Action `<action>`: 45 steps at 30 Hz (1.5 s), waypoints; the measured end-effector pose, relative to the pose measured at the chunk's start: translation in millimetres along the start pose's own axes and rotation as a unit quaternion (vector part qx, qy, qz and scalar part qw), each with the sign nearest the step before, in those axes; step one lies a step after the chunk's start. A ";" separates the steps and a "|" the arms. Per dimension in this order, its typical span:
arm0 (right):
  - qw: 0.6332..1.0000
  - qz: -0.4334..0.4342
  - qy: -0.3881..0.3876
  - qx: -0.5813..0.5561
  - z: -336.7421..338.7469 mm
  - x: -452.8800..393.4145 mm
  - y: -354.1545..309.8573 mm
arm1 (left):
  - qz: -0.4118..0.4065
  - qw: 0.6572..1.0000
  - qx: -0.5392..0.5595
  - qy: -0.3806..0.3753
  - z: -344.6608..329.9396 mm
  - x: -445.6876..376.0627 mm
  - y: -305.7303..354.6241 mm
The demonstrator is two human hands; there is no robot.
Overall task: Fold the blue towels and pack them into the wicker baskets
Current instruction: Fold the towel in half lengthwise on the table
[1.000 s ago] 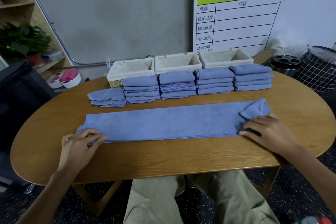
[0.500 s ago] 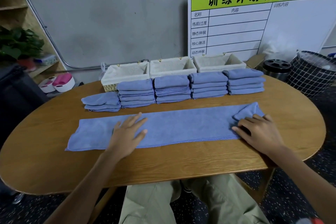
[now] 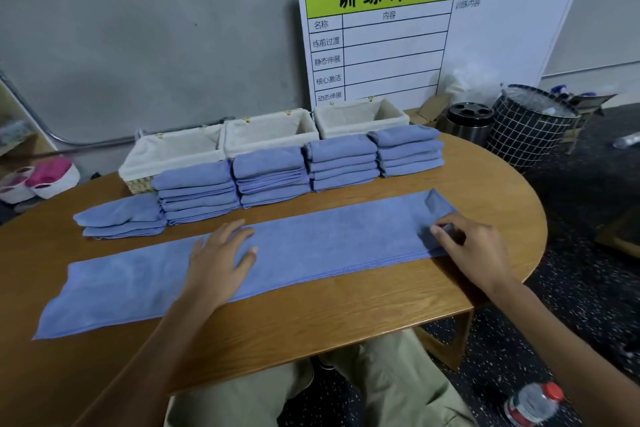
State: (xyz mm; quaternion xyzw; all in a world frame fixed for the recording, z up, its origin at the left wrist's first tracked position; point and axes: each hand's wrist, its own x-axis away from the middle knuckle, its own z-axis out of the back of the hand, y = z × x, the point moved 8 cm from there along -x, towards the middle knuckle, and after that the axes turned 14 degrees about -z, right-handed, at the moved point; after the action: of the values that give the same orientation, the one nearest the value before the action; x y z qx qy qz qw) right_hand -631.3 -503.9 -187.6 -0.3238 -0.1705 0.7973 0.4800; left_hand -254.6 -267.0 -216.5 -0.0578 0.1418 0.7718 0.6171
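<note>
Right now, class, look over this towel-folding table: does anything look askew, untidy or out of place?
Mostly tidy. Two things stand out: the long towel has its right end corner turned over under the right hand, and the leftmost pile is lower and looser than the four neat stacks. The three baskets hold no towels.

The white board (image 3: pixel 440 35) against the wall has a green header reading 训练计划表; below, the table shows 名称, 内容, 训练内容, 练前过渡, 静态伸展, 核心激活, 动态伸展.
</note>
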 end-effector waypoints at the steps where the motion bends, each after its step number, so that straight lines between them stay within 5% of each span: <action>1: 0.999 -0.014 -0.001 -0.030 2.1 -1.2 2.7 | -0.017 1.000 0.002 -0.020 -7.5 -7.3 11.1; 4: 0.993 -0.049 -0.011 -0.107 8.5 -3.7 9.2 | 0.003 0.997 0.013 -0.076 -27.4 -15.1 23.3; 9: 0.967 -0.097 -0.069 -0.225 12.4 -9.3 19.9 | 0.006 0.998 0.019 -0.063 -20.1 -22.0 34.0; 12: 0.959 -0.103 -0.076 -0.254 13.6 -14.5 26.4 | -0.071 0.996 0.057 -0.001 -13.8 -40.2 79.3; 21: 0.944 -0.117 -0.079 -0.299 16.3 -30.8 44.2 | -0.236 0.964 0.118 -0.006 -42.4 -112.7 254.1; 35: 0.939 -0.137 -0.088 -0.301 31.5 -24.4 54.2 | -0.312 0.937 0.111 0.114 -28.9 -119.9 293.8; 40: 0.962 -0.114 -0.107 -0.223 25.6 -15.9 47.0 | -0.352 0.930 0.106 0.023 -54.8 -107.8 289.9; 45: 0.994 -0.066 -0.041 -0.076 26.6 -21.3 32.9 | -0.293 0.946 0.135 0.023 -46.6 -123.9 284.9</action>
State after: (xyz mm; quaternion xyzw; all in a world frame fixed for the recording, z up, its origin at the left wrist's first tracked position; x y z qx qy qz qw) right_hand -664.0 -537.4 -179.8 -0.3145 -0.2714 0.7614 0.4976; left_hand -506.0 -452.9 -186.2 -0.0310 0.2355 0.5287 0.8149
